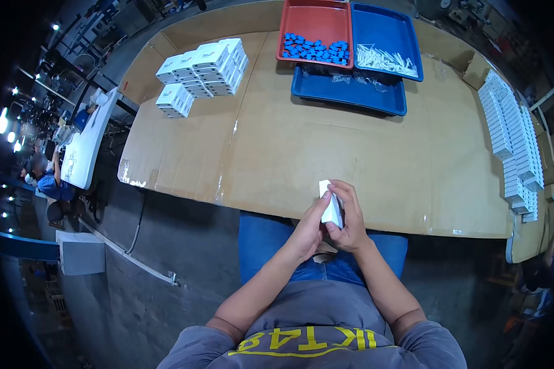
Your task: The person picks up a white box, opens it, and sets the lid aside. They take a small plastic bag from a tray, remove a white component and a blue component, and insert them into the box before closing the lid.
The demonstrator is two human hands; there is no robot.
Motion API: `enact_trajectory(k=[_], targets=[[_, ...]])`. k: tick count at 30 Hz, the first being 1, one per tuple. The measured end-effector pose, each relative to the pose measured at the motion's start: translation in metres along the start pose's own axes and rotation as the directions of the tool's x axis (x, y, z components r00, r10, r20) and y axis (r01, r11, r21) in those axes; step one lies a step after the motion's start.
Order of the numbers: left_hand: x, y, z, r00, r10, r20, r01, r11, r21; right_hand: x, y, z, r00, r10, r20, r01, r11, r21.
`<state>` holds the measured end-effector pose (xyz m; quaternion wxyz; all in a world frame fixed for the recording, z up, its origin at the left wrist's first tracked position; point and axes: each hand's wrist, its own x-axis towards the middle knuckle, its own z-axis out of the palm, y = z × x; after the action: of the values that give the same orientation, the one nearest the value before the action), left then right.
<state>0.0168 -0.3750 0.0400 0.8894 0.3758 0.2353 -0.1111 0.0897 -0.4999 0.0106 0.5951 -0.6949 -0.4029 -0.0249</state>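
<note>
Just over the table's front edge, both hands are closed round a small white box-like plastic piece (331, 210). My left hand (311, 229) grips it from the left, with the thumb along its side. On the other side my right hand (348, 222) wraps its fingers over the top and right of the piece. Only the white upper face and one end show; the rest is hidden by the fingers.
A cardboard-covered table (289, 160) spreads ahead. White boxes stand stacked (209, 67) at back left, with more rows (514, 138) at right. A red tray (317, 21) has blue parts, a blue tray (385, 31) white sticks; another blue tray (351, 98) sits below. A person (52, 181) sits far left.
</note>
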Motion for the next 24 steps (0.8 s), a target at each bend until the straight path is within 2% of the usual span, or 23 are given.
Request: enact_trajectory(k=[7, 11, 17, 24], targets=[[0.005, -0.008, 0.011, 0.998, 0.047, -0.049, -0.049, 0.998, -0.044, -0.008, 0.013, -0.001, 0.996, -0.084, -0.027, 0.081, 0.991, -0.108], [0.013, -0.018, 0.006, 0.991, 0.113, -0.07, -0.118, 0.991, -0.059, -0.007, 0.018, 0.004, 0.992, -0.129, -0.016, 0.127, 0.987, -0.096], [0.019, -0.024, 0.001, 0.976, 0.179, -0.127, -0.17, 0.982, 0.078, -0.008, 0.021, 0.008, 0.992, -0.12, -0.026, 0.117, 0.989, -0.086], [0.02, -0.024, 0.005, 0.967, 0.197, -0.161, -0.178, 0.976, 0.123, -0.013, 0.027, 0.011, 0.994, -0.11, -0.027, 0.107, 0.991, -0.083]])
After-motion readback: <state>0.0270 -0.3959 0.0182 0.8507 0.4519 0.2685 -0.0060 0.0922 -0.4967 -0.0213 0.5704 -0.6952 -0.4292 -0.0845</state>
